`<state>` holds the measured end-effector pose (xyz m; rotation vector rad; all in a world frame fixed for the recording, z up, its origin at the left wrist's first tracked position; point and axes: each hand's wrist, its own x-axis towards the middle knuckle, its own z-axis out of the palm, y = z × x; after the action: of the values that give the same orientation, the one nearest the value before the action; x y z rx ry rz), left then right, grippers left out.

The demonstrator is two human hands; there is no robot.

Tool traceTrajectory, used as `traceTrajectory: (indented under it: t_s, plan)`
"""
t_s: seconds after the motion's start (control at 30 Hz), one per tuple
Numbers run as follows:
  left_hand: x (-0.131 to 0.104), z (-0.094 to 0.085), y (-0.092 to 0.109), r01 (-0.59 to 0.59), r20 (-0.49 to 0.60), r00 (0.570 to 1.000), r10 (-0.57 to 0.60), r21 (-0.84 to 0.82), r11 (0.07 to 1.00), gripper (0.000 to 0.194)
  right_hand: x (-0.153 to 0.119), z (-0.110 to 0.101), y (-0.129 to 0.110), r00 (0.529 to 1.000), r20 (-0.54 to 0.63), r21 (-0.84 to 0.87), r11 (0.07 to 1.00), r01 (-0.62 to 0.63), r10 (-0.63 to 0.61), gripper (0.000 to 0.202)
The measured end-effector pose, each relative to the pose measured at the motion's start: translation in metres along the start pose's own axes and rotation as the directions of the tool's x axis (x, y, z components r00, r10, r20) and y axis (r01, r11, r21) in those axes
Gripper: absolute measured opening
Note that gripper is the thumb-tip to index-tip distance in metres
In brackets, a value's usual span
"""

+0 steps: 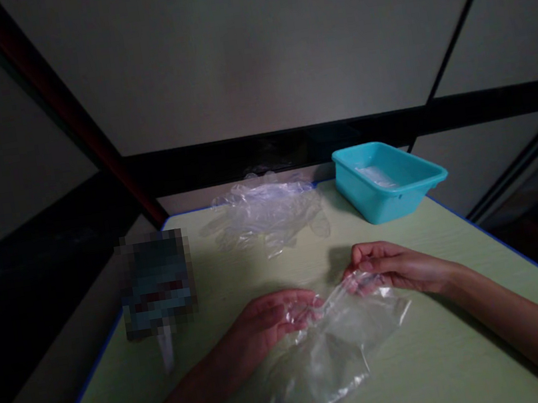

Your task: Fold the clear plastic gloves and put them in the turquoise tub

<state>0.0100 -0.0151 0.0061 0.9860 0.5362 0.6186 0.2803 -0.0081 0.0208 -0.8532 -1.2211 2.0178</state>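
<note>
A clear plastic bag stretches between my two hands above the near part of the table, its body hanging toward me. My right hand pinches the upper right edge between thumb and fingers. At the upper left edge is my left hand, its fingers closed on the thin film. Glare and the see-through plastic make the exact fingertip contact hard to make out. Beyond my hands lies a loose pile of clear disposable plastic gloves.
A turquoise plastic basin stands at the back right with some clear, whitish material inside. On the left is a pixelated dark object, with a white strip below it. The pale green table has a blue edge and meets a panelled wall.
</note>
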Motion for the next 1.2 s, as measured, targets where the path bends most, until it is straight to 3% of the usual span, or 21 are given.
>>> traceTrajectory:
  t_s: [0.47,0.77,0.93,1.07,1.2]
  plan:
    - [-0.001,0.004,0.004,0.022,-0.033,0.999,-0.021,0.021,1.000,0.025,0.000,-0.002,0.001,1.000,-0.008,-0.014,1.000,-0.010,0.010,0.014]
    - [0.002,0.003,0.007,-0.041,-0.171,0.985,0.031,-0.059,0.997,0.028,0.000,0.004,-0.002,0.996,-0.090,-0.027,1.000,-0.002,-0.001,0.017]
    - [0.001,0.004,0.009,-0.054,-0.191,0.981,0.041,-0.064,0.996,0.028,0.000,0.003,-0.002,0.991,-0.131,-0.016,1.000,0.000,-0.002,0.018]
    - [-0.002,0.002,0.011,-0.029,-0.141,0.990,0.017,-0.086,0.996,0.030,-0.002,0.000,-0.002,0.996,-0.090,-0.035,0.999,-0.014,0.011,0.016]
    - [-0.008,0.001,0.016,0.068,0.064,0.996,-0.062,-0.105,0.992,0.038,-0.008,-0.003,-0.007,0.996,0.053,-0.158,0.985,-0.064,0.073,0.018]
